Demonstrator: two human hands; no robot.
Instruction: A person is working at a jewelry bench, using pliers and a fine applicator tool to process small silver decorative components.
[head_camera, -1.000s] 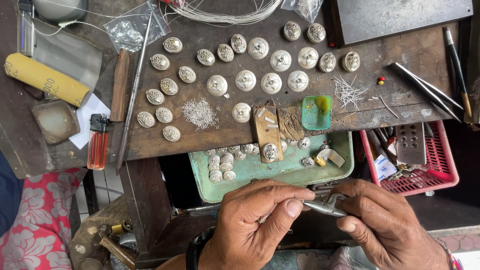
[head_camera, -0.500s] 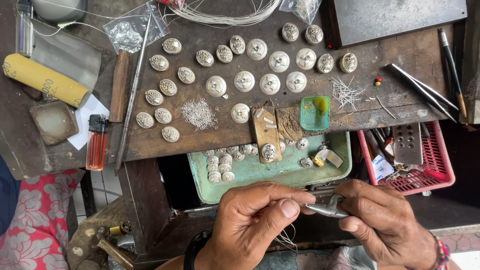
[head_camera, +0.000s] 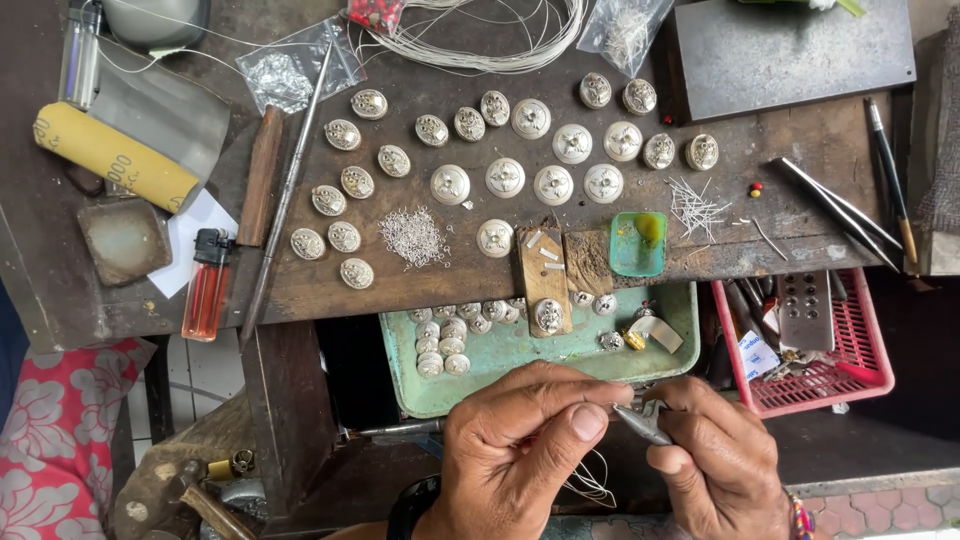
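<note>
Both hands have drifted slightly lower. Left hand (head_camera: 520, 440) pinches thin wire (head_camera: 590, 485); right hand (head_camera: 715, 460) is clamped on small pliers (head_camera: 640, 420), below the counter's (head_camera: 480, 280) front edge. Wire-bending looks underway; next needs a steady twist.

The surface (head_camera: 700, 190) is dark, worn, rough wood. Round silver medallions (head_camera: 505, 177) gleam as embossed metal. The green tray (head_camera: 500, 385) looks like chipped matt enamel, the red basket (head_camera: 850, 350) glossy plastic, the pliers (head_camera: 640, 420) dull steel.
</note>
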